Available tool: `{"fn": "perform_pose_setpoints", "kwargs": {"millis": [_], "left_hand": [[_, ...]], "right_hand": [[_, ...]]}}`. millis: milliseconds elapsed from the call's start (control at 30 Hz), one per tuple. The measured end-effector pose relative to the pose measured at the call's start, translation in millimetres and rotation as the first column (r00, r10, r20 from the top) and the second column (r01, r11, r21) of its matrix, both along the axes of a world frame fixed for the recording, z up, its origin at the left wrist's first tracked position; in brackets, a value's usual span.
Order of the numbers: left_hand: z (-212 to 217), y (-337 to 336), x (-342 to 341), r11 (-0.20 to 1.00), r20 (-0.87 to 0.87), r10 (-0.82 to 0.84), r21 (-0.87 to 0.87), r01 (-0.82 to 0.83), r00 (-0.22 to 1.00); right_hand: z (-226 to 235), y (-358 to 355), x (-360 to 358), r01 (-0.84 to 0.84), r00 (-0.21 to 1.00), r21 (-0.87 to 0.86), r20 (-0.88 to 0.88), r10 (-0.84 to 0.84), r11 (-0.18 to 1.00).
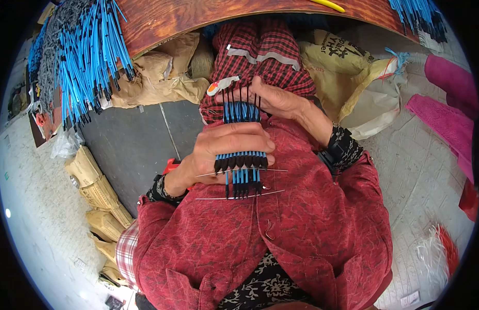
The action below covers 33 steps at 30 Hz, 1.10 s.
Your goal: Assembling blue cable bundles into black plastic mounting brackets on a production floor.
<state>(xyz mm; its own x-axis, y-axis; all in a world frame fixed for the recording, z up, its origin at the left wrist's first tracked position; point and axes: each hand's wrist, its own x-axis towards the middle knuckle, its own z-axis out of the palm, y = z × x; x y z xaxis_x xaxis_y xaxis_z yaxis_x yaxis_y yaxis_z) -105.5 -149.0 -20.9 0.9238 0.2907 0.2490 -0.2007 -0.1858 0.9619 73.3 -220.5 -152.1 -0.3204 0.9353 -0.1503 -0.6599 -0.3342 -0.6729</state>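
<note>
A flat row of thin blue cords (242,112) with black ends lies across my lap. My left hand (231,140) wraps over its middle, fingers closed around it. At the far end, my right hand (280,99) has its thumb up beside the black tips and its fingers behind them, partly hidden by the cords. Two thin metal rods (277,170) cross the near part of the row, one beyond the other. Next to the far tips sits a small white piece (222,86) with an orange and red mark; I cannot make out its kind.
A brown wooden table (187,15) curves across the far side. Bunches of blue cords (92,57) hang over its left edge. A yellow tool (328,5) lies on top. Brown paper (164,72), a yellowish sack (342,72) and pink cloth (441,121) surround my legs.
</note>
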Motion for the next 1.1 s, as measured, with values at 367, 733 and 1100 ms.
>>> {"fn": "perform_pose_setpoints", "kwargs": {"millis": [367,733,1100], "left_hand": [[-10,-4,-10,0.998,0.02,-0.05,0.046,0.049,0.999],[-4,30,-6,0.79,0.162,-0.591,-0.08,0.608,0.79],[-88,43,-21,0.687,-0.692,0.237,-0.377,-0.621,0.682]], "right_hand": [[31,20,-13,-0.105,0.985,-0.331,-0.162,0.053,0.938],[30,16,-14,-0.106,0.991,-0.332,-0.115,0.071,0.937],[34,13,-13,-0.081,0.997,-0.25,-0.035,0.075,0.965]]}}
